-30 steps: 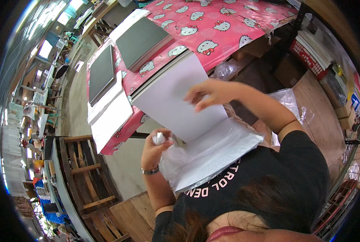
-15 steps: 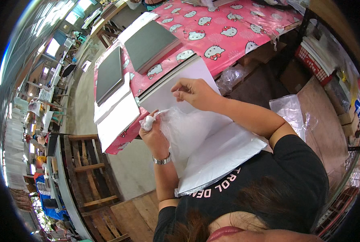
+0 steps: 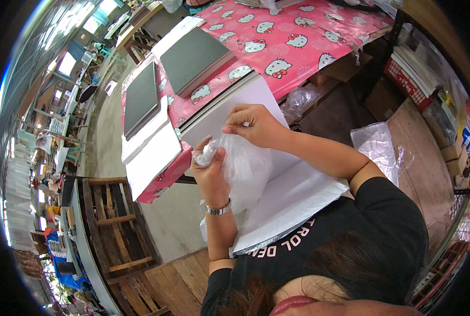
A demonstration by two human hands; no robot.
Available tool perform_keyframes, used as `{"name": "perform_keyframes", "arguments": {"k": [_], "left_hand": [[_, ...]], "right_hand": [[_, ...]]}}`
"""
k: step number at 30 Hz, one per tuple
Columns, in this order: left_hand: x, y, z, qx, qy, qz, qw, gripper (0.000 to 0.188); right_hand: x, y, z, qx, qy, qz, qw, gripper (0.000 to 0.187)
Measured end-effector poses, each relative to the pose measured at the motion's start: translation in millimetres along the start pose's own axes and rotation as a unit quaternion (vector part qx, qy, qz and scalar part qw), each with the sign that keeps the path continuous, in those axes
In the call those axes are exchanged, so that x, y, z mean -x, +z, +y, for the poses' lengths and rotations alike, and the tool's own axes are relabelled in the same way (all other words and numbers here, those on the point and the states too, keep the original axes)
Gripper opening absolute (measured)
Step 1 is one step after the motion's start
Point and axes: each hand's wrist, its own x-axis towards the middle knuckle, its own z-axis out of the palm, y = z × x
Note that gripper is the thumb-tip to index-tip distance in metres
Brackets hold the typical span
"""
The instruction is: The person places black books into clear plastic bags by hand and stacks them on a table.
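Note:
My left hand, with a metal-band watch on the wrist, is closed around a bunched wad of thin clear plastic. My right hand pinches an edge of the same translucent plastic film between thumb and fingers. The film hangs between both hands, and part of it shows beside my left forearm. Beneath it, a white sheet with a silvery edge lies across my lap. Just beyond my hands, a stack of white boards rests at the table's edge, partly hidden by my right hand.
A pink cat-print tablecloth covers the table. On it lie a thick dark-covered block, a thinner dark one and white sheets. A wooden pallet stands left; a red basket and clear plastic are at right.
My right hand has gone from hovering above the film to pinching its edge. My left hand has shifted slightly right and up, and the film is gathered higher between the hands.

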Motion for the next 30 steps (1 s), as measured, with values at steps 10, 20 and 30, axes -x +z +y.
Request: {"name": "perform_keyframes", "arguments": {"k": [10, 20, 30], "left_hand": [[7, -110, 16, 0.179, -0.137, -0.144, 0.963, 0.031], [30, -193, 3, 0.166, -0.281, -0.259, 0.909, 0.044], [30, -166, 1, 0.160, -0.191, -0.216, 0.944, 0.043]], "right_hand": [[39, -45, -4, -0.286, 0.131, -0.472, 0.823, 0.020], [32, -81, 7, -0.268, 0.145, -0.397, 0.866, 0.020], [34, -93, 7, -0.174, 0.225, -0.454, 0.844, 0.022]]}}
